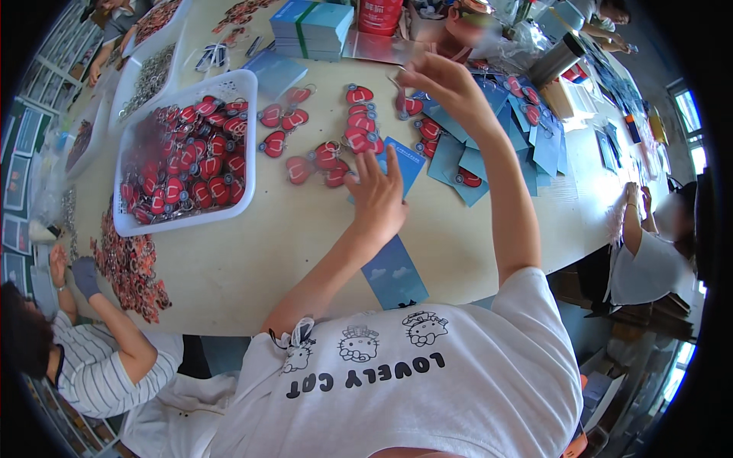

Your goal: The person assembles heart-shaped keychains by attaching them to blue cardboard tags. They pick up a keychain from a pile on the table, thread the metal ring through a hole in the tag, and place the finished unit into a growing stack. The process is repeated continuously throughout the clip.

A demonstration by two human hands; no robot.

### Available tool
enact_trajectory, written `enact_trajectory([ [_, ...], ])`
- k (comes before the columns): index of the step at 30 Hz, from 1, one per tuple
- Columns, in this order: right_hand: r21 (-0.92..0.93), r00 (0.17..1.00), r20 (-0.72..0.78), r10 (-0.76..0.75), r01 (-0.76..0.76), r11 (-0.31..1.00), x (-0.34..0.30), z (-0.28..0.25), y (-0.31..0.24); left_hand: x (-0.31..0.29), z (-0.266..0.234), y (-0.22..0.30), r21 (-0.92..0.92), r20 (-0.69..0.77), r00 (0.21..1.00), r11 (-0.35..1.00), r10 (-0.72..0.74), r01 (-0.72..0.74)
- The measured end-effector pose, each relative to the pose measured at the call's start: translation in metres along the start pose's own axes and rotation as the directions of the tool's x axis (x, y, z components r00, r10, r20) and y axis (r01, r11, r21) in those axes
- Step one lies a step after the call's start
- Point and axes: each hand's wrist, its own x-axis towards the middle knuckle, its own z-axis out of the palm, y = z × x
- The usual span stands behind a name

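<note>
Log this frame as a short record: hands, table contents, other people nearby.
Left hand: fingers spread, over a blue card
Right hand: raised over the table's far side; grip too blurred to tell
White basket: filled with red keychains
Card stack: blue, green band around it
Lower-left co-worker: striped top
Right-side co-worker: white top

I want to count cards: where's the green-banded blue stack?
The green-banded stack is at the head view's top, slightly left of centre, on the table beside the red container.
</note>
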Motion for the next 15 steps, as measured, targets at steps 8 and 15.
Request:
enact_trajectory([
  [8, 0.770, 0.862, 0.117, 0.492, -0.392, 0.503, -0.143, 0.028, -0.004, 0.004, -0.007, -0.025, -0.063, 0.072, 0.997, 0.998, 0.012, -0.008],
  [15, 0.929, 0.840, 0.021, 0.542, -0.217, 0.299, -0.151, 0.070, 0.007, 0.004, 0.005, -0.022, -0.089, -0.019, 0.997, 0.993, 0.072, -0.074],
])
